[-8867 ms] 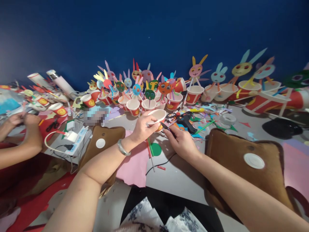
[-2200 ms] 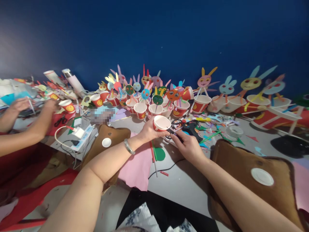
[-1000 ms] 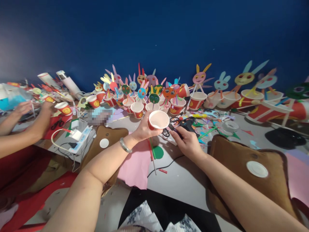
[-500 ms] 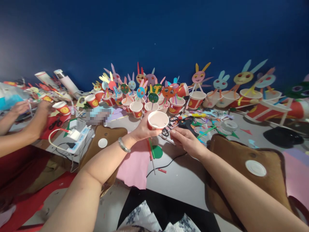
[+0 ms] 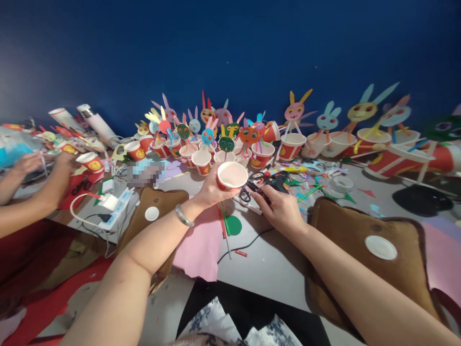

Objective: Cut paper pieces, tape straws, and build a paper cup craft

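My left hand (image 5: 211, 188) is closed round a paper cup (image 5: 232, 176), held above the table with its open mouth tilted toward me. To the right of the cup, my right hand (image 5: 283, 209) reaches into a cluster of black tools. Its thumb and forefinger are bent about a dark piece that I cannot make out, partly hidden by the fingers. Black-handled scissors (image 5: 245, 195) lie just left of these fingertips. Beyond the knuckles a black tool like a glue gun (image 5: 279, 180) shows in part. Below the cup are a green paper disc (image 5: 234, 225) and thin straws.
Paper cups with rabbit-faced figures (image 5: 208, 138) line the back wall. Brown cushions (image 5: 360, 288) lie at both sides, and pink paper (image 5: 200, 250) hangs over the front edge. A power strip (image 5: 120, 209) stands left, near another person's arms (image 5: 39, 204). A black cable crosses the table.
My right hand has moved from beside the cup onto the black tools, its pinch becoming a wider grasp. The cup in my left hand has shifted slightly left and up.
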Available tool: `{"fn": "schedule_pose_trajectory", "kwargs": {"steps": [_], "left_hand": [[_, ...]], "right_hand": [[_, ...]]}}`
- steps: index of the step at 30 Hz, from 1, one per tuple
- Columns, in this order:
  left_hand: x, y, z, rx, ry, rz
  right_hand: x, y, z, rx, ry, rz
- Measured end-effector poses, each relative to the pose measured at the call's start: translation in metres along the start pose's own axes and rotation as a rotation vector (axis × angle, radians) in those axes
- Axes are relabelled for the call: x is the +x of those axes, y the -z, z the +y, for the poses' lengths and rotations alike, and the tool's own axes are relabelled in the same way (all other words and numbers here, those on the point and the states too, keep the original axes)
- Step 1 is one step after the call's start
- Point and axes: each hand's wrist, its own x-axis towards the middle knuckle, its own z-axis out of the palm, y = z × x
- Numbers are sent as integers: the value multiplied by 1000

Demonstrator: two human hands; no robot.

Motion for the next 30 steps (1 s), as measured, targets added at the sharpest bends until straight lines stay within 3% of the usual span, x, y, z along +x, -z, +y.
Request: {"fn": "schedule_pose_trajectory", "kwargs": {"steps": [8,14,25,30], "left_hand": [[0,0,4,-226,148,-59],[-1,-2,12,-478,311,-198],[-3,-3,15,-479,362,-227],[-1,-3,13,-448,319,-228]], "right_hand": [[0,5,-7,65,2,-11],[-1,10,-14,125,-12,-32],[-2,13,-20,130,-41,-33],[0,14,-22,297,-123,-87]]}}
